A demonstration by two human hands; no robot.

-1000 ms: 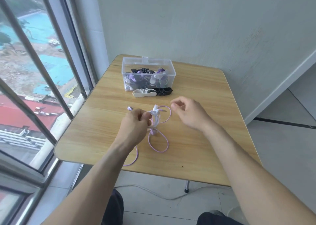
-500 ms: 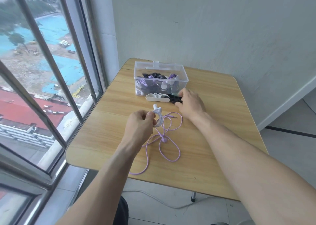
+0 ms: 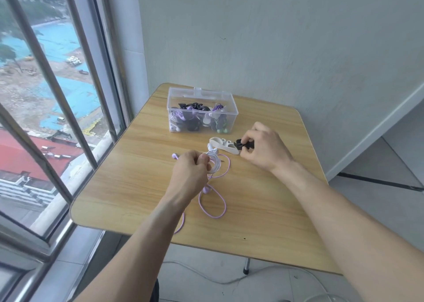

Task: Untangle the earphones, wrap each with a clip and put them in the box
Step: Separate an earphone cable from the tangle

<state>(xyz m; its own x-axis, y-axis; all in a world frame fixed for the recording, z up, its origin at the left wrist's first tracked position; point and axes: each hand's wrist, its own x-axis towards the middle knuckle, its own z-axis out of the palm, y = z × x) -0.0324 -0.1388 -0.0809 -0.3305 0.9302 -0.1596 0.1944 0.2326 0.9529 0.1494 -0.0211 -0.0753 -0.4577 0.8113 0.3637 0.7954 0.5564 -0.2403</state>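
White earphone coil (image 3: 214, 162): light, limp cord, liable to spring loose; lay near side of the box (image 3: 203, 113), pinched by left hand (image 3: 190, 173). Right hand (image 3: 263, 150) pinched black clip (image 3: 244, 145). Best gripped across gathered loops.

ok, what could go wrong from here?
1. The left hand pinches the white coil at one side only; it may spring loose before the black clip arrives.
2. The purple earphone cable lies looped beneath and trails off the table edge; lifting the coil could drag or re-tangle it.
3. The right hand picking up the black clip may knock the adjacent white clip.
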